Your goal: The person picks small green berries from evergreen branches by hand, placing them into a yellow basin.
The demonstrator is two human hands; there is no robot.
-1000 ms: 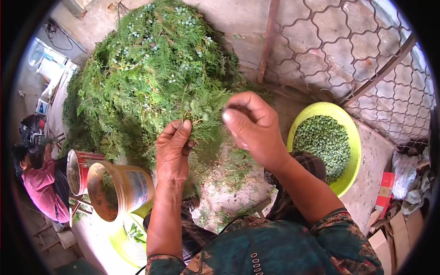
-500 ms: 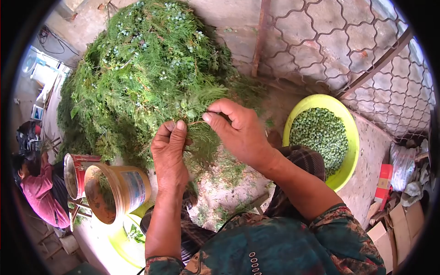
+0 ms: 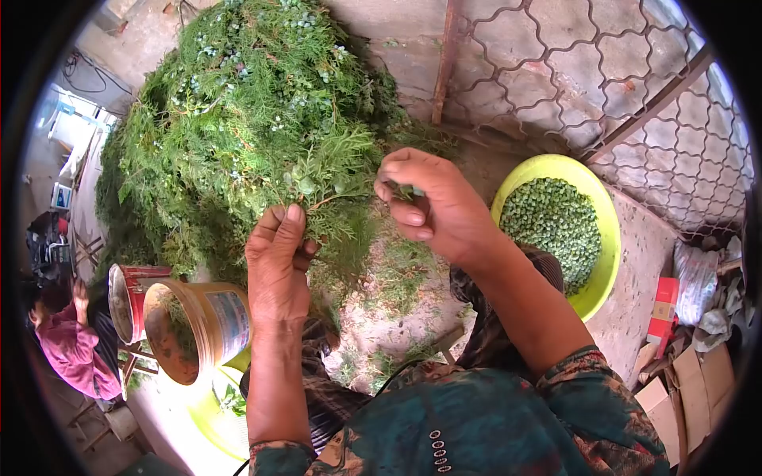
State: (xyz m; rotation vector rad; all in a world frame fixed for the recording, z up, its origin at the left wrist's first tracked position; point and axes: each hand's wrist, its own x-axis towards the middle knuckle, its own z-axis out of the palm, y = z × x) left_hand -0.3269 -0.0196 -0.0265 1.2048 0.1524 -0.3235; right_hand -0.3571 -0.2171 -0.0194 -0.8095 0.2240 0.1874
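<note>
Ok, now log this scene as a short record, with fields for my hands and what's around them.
Left hand: pinching a green sprig
Right hand: curled, beside the sprig; whether it holds anything is unclear
Ahead: a heap of leafy branches
Right: yellow-green tub of small green berries
Left: tan bucket beside a red bucket
Far left: another person

left hand (image 3: 276, 258) in a tight pinch, right hand (image 3: 444, 208) apart, fingers (image 3: 406, 213) loosely bent
</note>
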